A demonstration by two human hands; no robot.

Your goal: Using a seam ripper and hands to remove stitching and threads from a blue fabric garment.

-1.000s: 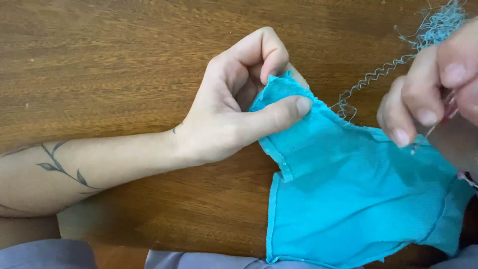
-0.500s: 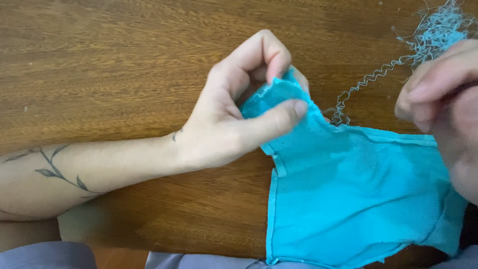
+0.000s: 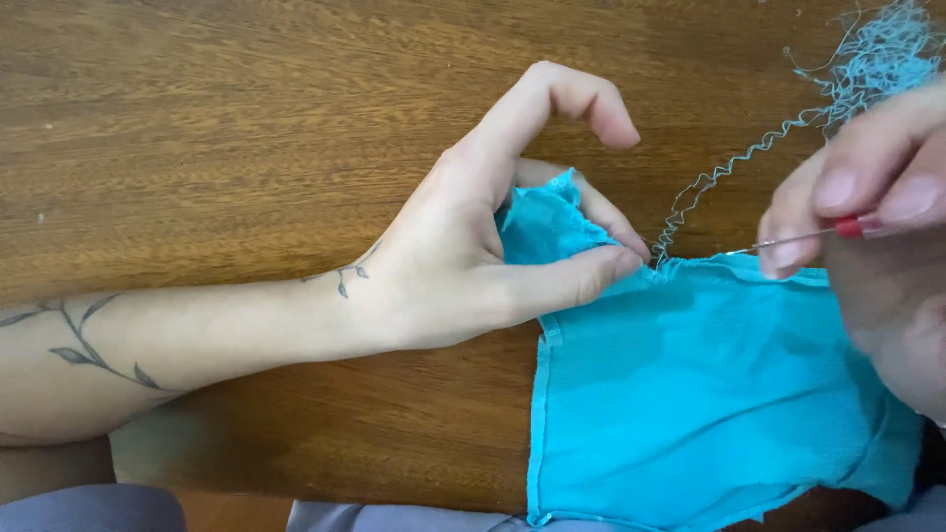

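two hands work on one piece of turquoise cloth [image 3: 690, 394] that lies on the brown wooden bench [image 3: 246, 128], its lower edge hanging off the near side. the left hand [image 3: 493, 246] comes in from the left, a leaf tattoo along the forearm, and is closed on the cloth's far left corner: thumb underneath on the near side, middle fingers folded over the bunched fabric, the forefinger arched up clear of it. that pinch holds the top edge taut toward the right, so the seam line lies straight between the two hands. the right hand [image 3: 867, 227], large and blurred at the right edge of the view, is clasped with fingertips on a thin metal tool with a red end [image 3: 798, 236], probably a seam ripper or a pin, though the blur leaves that unsure; its point lies along the cloth's top edge, just right of the left thumb. a crinkled grey thread [image 3: 729, 172] rises from that spot, kinked as if drawn out of stitches, and runs to a loose tangle of thread [image 3: 877, 54] in the far right corner. grey fabric [image 3: 89, 507] shows at the near edge.
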